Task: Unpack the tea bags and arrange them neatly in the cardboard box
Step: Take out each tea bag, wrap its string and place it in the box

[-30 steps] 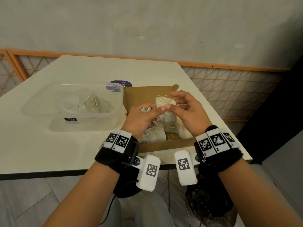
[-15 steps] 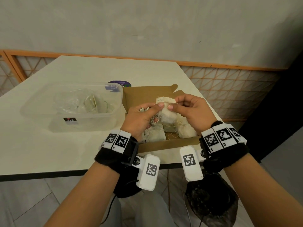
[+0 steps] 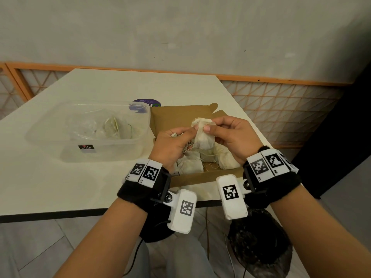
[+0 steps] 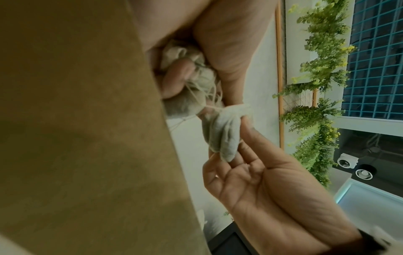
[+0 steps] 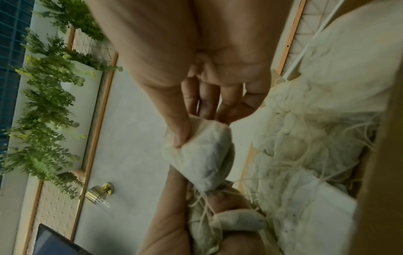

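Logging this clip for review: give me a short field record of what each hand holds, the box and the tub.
left hand: grips a bunch of tea bags and tangled strings
right hand: pinches the top of one tea bag
position: both above the cardboard box
box contents: loose tea bags and strings
plastic tub: left of box, holds crumpled wrappers

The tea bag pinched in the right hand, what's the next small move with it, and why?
Probably ease the tea bag gently away from the left hand. Its strings run tangled into the bunch of bags the left hand grips, so it needs freeing before the right hand can lay it in the cardboard box.
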Demonstrator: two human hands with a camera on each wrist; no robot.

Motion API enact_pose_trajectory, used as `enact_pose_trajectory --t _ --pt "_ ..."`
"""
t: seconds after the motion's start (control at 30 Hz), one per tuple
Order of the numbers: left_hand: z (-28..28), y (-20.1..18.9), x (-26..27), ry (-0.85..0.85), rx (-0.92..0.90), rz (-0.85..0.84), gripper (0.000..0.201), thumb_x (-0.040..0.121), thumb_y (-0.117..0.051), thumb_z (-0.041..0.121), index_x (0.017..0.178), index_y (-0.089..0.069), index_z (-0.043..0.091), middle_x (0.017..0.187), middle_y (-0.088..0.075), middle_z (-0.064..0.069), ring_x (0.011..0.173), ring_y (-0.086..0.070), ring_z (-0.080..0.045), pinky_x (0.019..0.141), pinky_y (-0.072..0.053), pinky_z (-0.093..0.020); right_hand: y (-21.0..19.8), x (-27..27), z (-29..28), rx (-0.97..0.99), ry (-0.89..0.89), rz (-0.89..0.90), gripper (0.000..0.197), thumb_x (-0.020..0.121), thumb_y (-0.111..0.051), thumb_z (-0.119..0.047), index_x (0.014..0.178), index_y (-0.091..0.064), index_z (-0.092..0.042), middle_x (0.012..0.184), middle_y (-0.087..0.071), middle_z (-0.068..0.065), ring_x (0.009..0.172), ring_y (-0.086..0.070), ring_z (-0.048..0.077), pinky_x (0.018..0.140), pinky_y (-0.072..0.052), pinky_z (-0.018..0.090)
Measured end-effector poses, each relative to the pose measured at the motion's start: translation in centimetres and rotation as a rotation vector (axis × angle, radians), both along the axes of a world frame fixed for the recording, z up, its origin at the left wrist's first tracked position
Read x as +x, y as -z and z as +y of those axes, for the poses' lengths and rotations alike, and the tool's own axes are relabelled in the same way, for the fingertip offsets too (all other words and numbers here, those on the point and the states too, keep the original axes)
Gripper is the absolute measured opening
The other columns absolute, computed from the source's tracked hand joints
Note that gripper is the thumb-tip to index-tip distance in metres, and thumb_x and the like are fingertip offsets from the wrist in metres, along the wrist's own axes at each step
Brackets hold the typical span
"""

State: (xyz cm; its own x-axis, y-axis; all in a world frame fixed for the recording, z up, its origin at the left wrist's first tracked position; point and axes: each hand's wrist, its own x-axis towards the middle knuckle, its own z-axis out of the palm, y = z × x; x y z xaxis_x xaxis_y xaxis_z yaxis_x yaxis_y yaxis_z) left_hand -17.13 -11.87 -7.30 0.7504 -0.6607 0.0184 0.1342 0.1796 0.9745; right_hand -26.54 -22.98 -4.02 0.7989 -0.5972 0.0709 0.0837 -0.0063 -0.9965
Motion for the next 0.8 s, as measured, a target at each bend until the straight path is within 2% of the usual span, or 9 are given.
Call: enact_pose_trajectory --t 0.1,0.2,0.27,0.37,0.47,0.53,0.57,0.7,0.8 --pt "0.0 -0.3 -0.1 -0.001 -0.001 0.066 0.027 0.083 -0.068 0.042 0.072 -0.069 0.017 0.054 -0.052 0.0 0.041 -0.043 -0.006 0.037 -0.029 -0.014 0.3 0.4 -0.3 -0.012 0.06 -0.027 0.013 0.075 -0.071 -0.002 0.084 -0.062 -0.005 0.078 -0.067 0.009 0.069 -0.063 0.018 0.079 -0.052 0.039" --pt "-0.1 -0.3 0.0 -0.016 -0.009 0.103 0.023 0.084 -0.067 0.037 0.075 -0.069 0.016 0.051 -0.056 0.003 0.04 -0.046 -0.007 0.036 -0.028 -0.014 0.5 0.5 -0.3 -0.058 0.076 -0.009 0.019 0.075 -0.07 0.001 0.09 -0.062 -0.009 0.076 -0.067 0.005 0.065 -0.064 0.01 0.069 -0.053 0.027" --pt "0.0 -0.3 -0.1 -0.014 -0.013 0.085 0.02 0.085 -0.068 0.033 0.08 -0.071 0.015 0.058 -0.058 0.001 0.042 -0.047 -0.008 0.036 -0.029 -0.014 0.4 0.5 -0.3 -0.104 0.054 0.028 0.032 0.077 -0.068 0.002 0.106 -0.059 -0.01 0.076 -0.064 0.002 0.059 -0.062 -0.001 0.055 -0.046 0.012" --pt "0.3 -0.9 -0.4 -0.006 -0.035 0.078 0.017 0.087 -0.066 0.031 0.083 -0.071 0.015 0.06 -0.058 0.002 0.042 -0.048 -0.007 0.036 -0.03 -0.013 0.1 0.5 -0.8 -0.138 0.002 0.103 0.042 0.079 -0.068 -0.001 0.118 -0.053 -0.01 0.081 -0.062 0.0 0.054 -0.059 -0.008 0.048 -0.039 0.005" --pt "1.5 -1.7 0.1 -0.025 -0.061 0.004 0.019 0.091 -0.061 0.031 0.08 -0.069 0.018 0.077 -0.061 -0.002 0.046 -0.047 -0.006 0.036 -0.03 -0.013 -0.1 0.4 -1.3 -0.215 0.001 0.177 0.033 0.078 -0.07 -0.005 0.111 -0.063 -0.003 0.088 -0.066 0.002 0.069 -0.063 -0.002 0.061 -0.047 0.012" --pt "2.7 -2.1 0.7 -0.044 -0.084 -0.044 0.02 0.092 -0.059 0.033 0.084 -0.07 0.019 0.091 -0.063 -0.004 0.049 -0.047 -0.006 0.038 -0.03 -0.013 0.2 0.3 -1.8 -0.211 0.051 0.206 0.036 0.076 -0.073 -0.009 0.109 -0.064 -0.001 0.099 -0.067 0.011 0.088 -0.065 0.017 0.08 -0.053 0.03" --pt "3.4 -2.3 0.9 -0.057 -0.102 -0.046 0.021 0.092 -0.058 0.035 0.086 -0.07 0.019 0.095 -0.066 -0.002 0.051 -0.048 -0.006 0.039 -0.031 -0.014 0.3 0.2 -1.9 -0.205 0.067 0.215 0.036 0.075 -0.074 -0.011 0.107 -0.064 -0.001 0.102 -0.066 0.013 0.092 -0.063 0.022 0.084 -0.052 0.035" --pt "5.2 -2.8 1.6 -0.068 -0.208 0.004 0.022 0.096 -0.051 0.033 0.098 -0.067 0.017 0.096 -0.067 0.002 0.059 -0.054 -0.008 0.042 -0.033 -0.014 0.8 -0.2 -2.3 -0.22 0.049 0.244 0.019 0.076 -0.073 -0.009 0.09 -0.06 -0.012 0.097 -0.064 0.014 0.087 -0.059 0.022 0.085 -0.05 0.043" --pt "5.6 -2.7 1.5 -0.051 -0.279 0.082 0.022 0.096 -0.049 0.031 0.095 -0.065 0.016 0.091 -0.066 0.0 0.061 -0.055 -0.008 0.041 -0.036 -0.013 1.1 -0.2 -2.3 -0.258 0.056 0.25 0.016 0.077 -0.073 -0.01 0.085 -0.06 -0.015 0.091 -0.065 0.008 0.084 -0.06 0.019 0.084 -0.05 0.036"
